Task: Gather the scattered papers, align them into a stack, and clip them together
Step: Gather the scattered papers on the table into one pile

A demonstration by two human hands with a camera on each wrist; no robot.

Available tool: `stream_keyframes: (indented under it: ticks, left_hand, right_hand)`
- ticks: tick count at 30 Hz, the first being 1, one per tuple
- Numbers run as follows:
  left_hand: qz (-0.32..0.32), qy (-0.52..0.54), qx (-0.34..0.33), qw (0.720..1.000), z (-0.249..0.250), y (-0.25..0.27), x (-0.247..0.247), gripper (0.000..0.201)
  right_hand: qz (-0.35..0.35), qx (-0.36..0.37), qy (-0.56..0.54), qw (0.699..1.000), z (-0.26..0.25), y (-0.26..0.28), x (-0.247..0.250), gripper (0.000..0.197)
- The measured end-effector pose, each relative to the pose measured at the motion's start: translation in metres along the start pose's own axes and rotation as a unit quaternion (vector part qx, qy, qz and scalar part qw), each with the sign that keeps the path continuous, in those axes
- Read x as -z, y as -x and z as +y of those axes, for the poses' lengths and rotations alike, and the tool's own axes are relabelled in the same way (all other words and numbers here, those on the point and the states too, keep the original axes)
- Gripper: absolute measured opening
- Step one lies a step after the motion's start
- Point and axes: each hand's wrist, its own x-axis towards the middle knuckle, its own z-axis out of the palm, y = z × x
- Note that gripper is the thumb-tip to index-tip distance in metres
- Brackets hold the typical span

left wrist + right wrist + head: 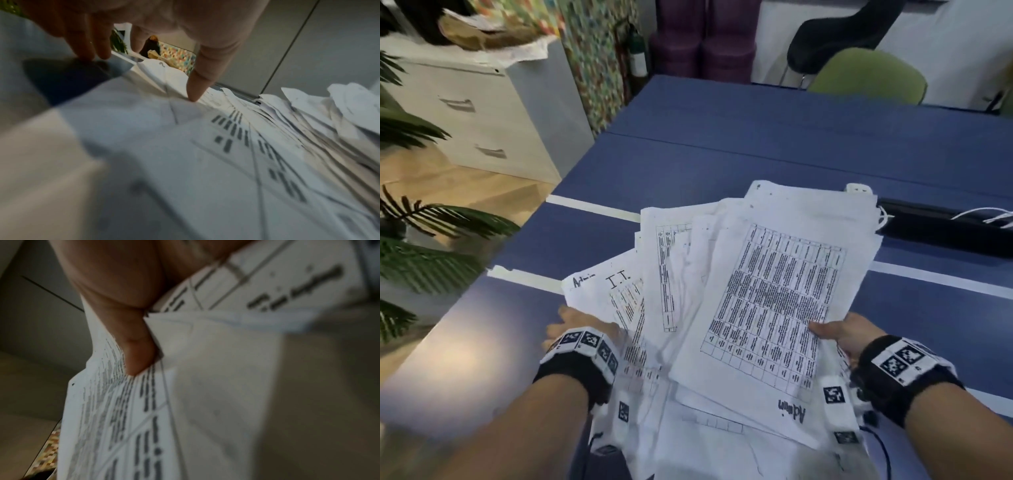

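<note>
Papers (756, 294): light, floppy, slippery, fanned out. Right hand (851, 334) pinches the top sheet's edge; left hand (582, 325) lies flat, fingers spread, pressing the sheets down. Better to hold both long edges and square them up.

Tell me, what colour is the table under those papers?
Blue, crossed by white stripes; the table shows best in the head view.

Blue table (756, 144), white drawer cabinet (482, 123), green chair (869, 77), wooden floor (448, 185)
</note>
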Motion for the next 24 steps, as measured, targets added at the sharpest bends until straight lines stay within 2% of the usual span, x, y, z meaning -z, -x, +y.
stream_keyframes:
  ticks: [2,3,5,7,9,12,14,15,16,19,22,24]
  left_hand:
    - [-0.006,0.021,-0.014,1.0,0.008,-0.001,-0.003,0.075]
    - [-0.013,0.047,-0.045,0.998,0.014,-0.003,-0.002,0.071]
    - [-0.053,0.072,-0.148,0.985,0.022,-0.005,0.0,0.067]
    - [-0.086,0.046,-0.229,0.968,0.025,-0.005,0.001,0.073]
    - [-0.085,0.057,-0.253,0.962,0.027,-0.008,0.0,0.073]
    - [-0.054,0.186,-0.239,0.951,0.033,-0.012,-0.011,0.074]
    - [-0.084,0.288,-0.22,0.928,0.035,-0.015,-0.015,0.073]
    - [-0.103,0.302,-0.211,0.924,0.034,-0.017,-0.017,0.071]
    - [-0.126,0.286,-0.199,0.929,0.032,-0.019,-0.019,0.068]
    - [-0.216,0.175,-0.172,0.945,0.024,-0.02,-0.016,0.051]
    - [-0.269,0.178,-0.142,0.936,0.014,-0.012,-0.017,0.04]
    - [-0.297,0.177,-0.159,0.925,0.008,-0.006,-0.02,0.036]
  right_hand:
    - [0.0,0.001,0.009,1.0,-0.008,-0.008,-0.001,0.021]
    - [-0.004,0.001,0.024,1.0,-0.016,-0.008,-0.002,0.022]
    - [-0.009,0.012,0.044,0.999,-0.029,-0.015,-0.007,0.021]
    - [-0.012,0.021,0.063,0.998,-0.042,-0.021,-0.013,0.04]
    - [-0.024,0.014,0.094,0.995,-0.047,-0.031,-0.02,0.049]
    - [-0.034,0.008,0.106,0.994,-0.049,-0.035,-0.036,0.055]
    - [-0.053,0.005,0.095,0.994,-0.043,-0.038,-0.051,0.058]
    - [-0.062,0.0,0.076,0.995,-0.041,-0.035,-0.059,0.059]
    - [-0.059,0.005,0.046,0.997,-0.035,-0.037,-0.064,0.064]
    - [-0.026,-0.025,-0.057,0.998,-0.021,-0.044,-0.076,0.1]
    - [-0.018,-0.032,-0.092,0.995,-0.02,-0.04,-0.081,0.092]
    - [-0.048,-0.032,-0.054,0.997,-0.02,-0.037,-0.078,0.084]
